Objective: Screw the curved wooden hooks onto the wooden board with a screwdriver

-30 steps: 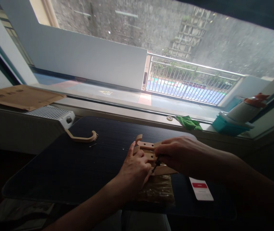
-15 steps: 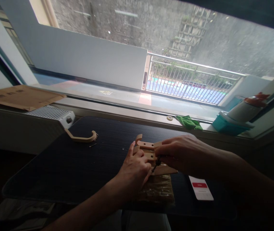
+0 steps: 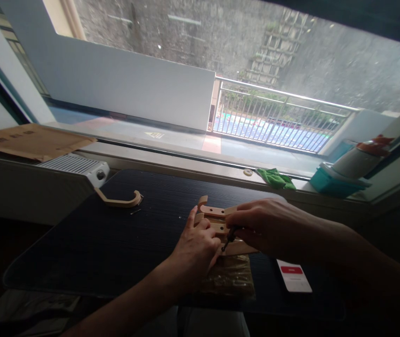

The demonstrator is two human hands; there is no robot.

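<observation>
Several wooden hooks (image 3: 216, 228) lie side by side on a block wrapped in brown tape (image 3: 230, 278), near the table's front edge. My left hand (image 3: 196, 241) is closed over their curved ends, pressing them down. Its forefinger reaches toward the upper hook (image 3: 214, 212). My right hand (image 3: 256, 222) grips a small dark screwdriver-like tool (image 3: 230, 236), its handle mostly hidden by the fingers. The tool's thin tip meets the lowest hook (image 3: 244, 246) close to my left fingers. I cannot tell whether a screw sits under the tip.
A loose wooden hook (image 3: 121, 203) and a small metal screw or pin (image 3: 136, 212) lie on the dark table (image 3: 98, 252). A phone (image 3: 294, 277) rests at the right. Along the sill are a tape roll (image 3: 248, 172), a green cloth (image 3: 275, 179) and a teal box (image 3: 333, 182).
My right hand and the tool have shifted slightly, with the handle tilting a little. The tip stays at the lowest hook. My left hand keeps its place.
</observation>
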